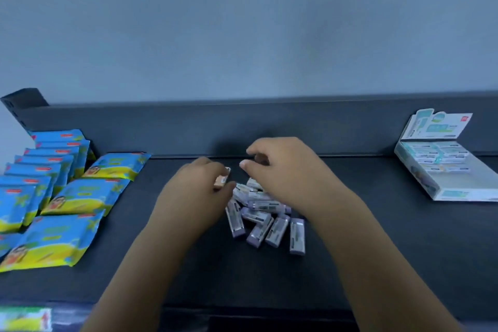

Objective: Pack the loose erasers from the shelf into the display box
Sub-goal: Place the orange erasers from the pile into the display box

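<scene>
Several loose erasers in pale purple sleeves (265,219) lie in a heap at the middle of the dark shelf (377,250). My left hand (196,194) is at the heap's left side and grips an eraser with an orange end (222,180). Over the far side of the heap, my right hand (285,172) hovers with curled fingers and holds nothing that I can see. The white display box (458,188) stands at the far right with its lid up, several erasers in rows inside it.
Several blue and yellow packets (67,197) cover the left part of the shelf. A dark raised back edge (269,127) runs behind everything, with a grey wall above. The shelf's front edge is near the bottom of the view.
</scene>
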A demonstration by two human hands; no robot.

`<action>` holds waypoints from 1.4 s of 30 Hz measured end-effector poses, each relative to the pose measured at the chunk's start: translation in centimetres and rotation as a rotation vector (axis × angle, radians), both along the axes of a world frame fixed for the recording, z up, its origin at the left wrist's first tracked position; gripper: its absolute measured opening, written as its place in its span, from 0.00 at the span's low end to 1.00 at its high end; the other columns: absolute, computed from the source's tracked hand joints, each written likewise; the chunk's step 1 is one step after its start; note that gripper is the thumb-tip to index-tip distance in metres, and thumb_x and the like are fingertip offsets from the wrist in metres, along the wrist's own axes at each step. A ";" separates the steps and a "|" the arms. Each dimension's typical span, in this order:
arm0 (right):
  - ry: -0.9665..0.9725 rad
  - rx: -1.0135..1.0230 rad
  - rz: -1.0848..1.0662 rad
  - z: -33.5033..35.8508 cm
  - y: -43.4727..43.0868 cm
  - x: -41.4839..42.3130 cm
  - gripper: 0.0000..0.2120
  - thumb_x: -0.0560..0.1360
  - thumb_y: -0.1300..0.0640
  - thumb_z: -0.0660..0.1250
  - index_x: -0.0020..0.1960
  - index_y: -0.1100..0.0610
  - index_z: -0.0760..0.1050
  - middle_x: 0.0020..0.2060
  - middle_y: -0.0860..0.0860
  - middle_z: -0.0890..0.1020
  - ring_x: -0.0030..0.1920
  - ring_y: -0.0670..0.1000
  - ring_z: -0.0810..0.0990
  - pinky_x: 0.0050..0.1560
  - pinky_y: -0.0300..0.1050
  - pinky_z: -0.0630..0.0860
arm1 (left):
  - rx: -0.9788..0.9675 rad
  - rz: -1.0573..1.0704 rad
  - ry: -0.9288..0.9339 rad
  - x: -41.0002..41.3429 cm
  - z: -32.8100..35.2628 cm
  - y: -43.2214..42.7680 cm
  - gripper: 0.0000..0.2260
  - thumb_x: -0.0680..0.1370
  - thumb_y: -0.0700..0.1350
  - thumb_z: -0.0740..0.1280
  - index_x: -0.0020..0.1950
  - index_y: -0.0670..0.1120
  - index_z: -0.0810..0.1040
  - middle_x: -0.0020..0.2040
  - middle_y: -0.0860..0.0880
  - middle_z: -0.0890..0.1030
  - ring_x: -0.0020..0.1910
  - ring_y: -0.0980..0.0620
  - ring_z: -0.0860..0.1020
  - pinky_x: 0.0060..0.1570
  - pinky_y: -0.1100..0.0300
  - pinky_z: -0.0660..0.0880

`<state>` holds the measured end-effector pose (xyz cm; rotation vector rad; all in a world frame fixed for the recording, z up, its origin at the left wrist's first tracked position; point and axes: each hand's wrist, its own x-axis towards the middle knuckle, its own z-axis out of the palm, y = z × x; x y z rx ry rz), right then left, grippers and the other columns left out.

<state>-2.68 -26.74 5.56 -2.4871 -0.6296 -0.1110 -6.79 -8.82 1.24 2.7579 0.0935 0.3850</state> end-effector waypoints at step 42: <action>0.391 0.995 -0.393 0.1 3.2 -0.2 0.11 0.70 0.65 0.78 0.50 0.61 0.81 0.42 0.60 0.87 0.40 0.57 0.88 0.41 0.43 0.83 | 0.055 -0.202 -0.004 2.8 4.3 3.9 0.07 0.77 0.56 0.67 0.45 0.54 0.79 0.43 0.54 0.79 0.41 0.54 0.78 0.42 0.52 0.79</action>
